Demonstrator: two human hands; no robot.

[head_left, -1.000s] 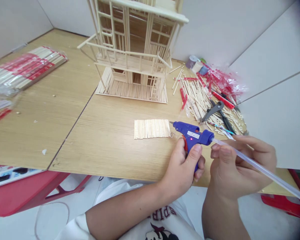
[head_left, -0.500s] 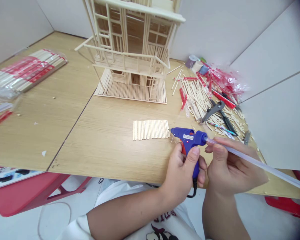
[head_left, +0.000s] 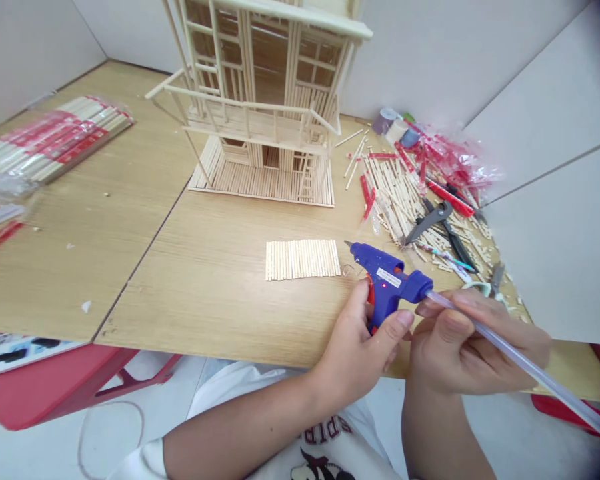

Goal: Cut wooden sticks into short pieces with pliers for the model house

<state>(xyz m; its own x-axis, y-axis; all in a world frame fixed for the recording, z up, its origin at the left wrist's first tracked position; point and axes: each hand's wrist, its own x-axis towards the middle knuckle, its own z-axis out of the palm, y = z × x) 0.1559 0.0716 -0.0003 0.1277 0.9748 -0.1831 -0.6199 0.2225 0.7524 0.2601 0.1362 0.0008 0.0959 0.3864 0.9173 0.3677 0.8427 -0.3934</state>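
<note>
My left hand (head_left: 363, 343) is wrapped round the handle of a blue glue gun (head_left: 391, 275), whose small red light is lit. The gun's nozzle points up and left, just beyond the right end of a flat panel of short wooden sticks (head_left: 303, 259) lying on the table. Between the thumb and fingers of my right hand (head_left: 480, 341) is a long translucent glue stick (head_left: 525, 363), its front end in the back of the gun. Thin strands of glue show beneath the nozzle.
A stick-built model house (head_left: 265, 127) stands at the back of the table (head_left: 190, 287). To the right lie loose sticks (head_left: 387, 187), pliers (head_left: 433, 220), scissors and red wrappers. Packaged sticks (head_left: 65, 137) lie at the left; a red stool (head_left: 55, 387) is below.
The glue gun has tilted, its nozzle rising away from the panel's right edge and its rear end shifting right and down. My right hand and the glue stick have moved slightly right and down.
</note>
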